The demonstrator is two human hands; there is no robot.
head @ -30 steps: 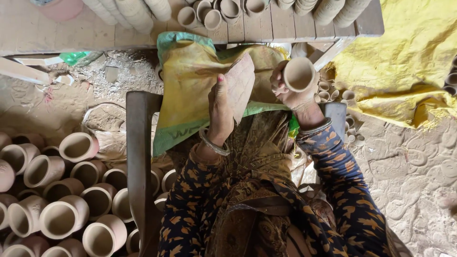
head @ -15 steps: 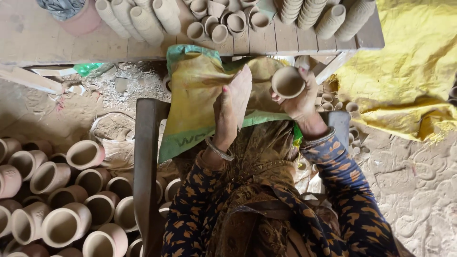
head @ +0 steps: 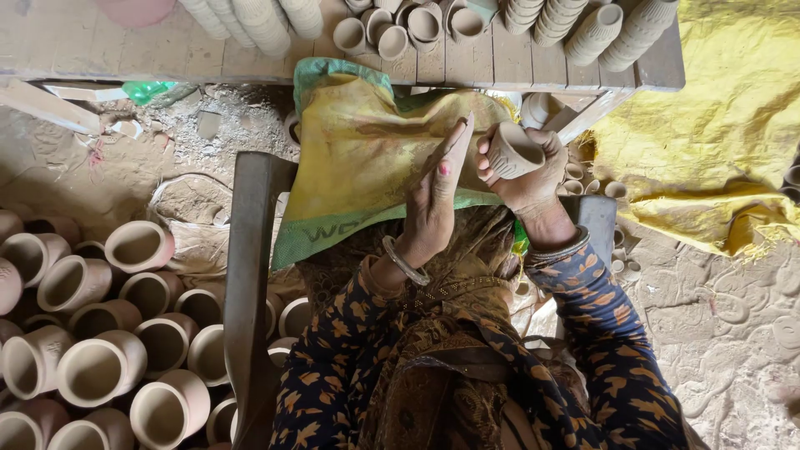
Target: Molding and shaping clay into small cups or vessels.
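Observation:
My right hand (head: 533, 179) grips a small unfired clay cup (head: 512, 152), mouth tilted up and to the right. Beside it my left hand (head: 437, 196) is held flat with fingers straight, its fingertips up against the cup's left side; it holds nothing. Both hands are above a yellow and green sack cloth (head: 358, 158) draped over my lap. A metal bangle sits on my left wrist, and patterned dark sleeves cover both arms.
Many larger clay pots (head: 108, 333) lie on the dusty floor at the left. A wooden bench (head: 500, 67) ahead carries stacked and loose small cups (head: 417, 25). A dark wooden plank (head: 250, 275) stands beside my left leg. Yellow cloth (head: 725, 125) is heaped at the right.
My right hand has brought the cup leftward and lower, close against my left hand. The left hand has turned edge-on with its fingers straightened toward the cup.

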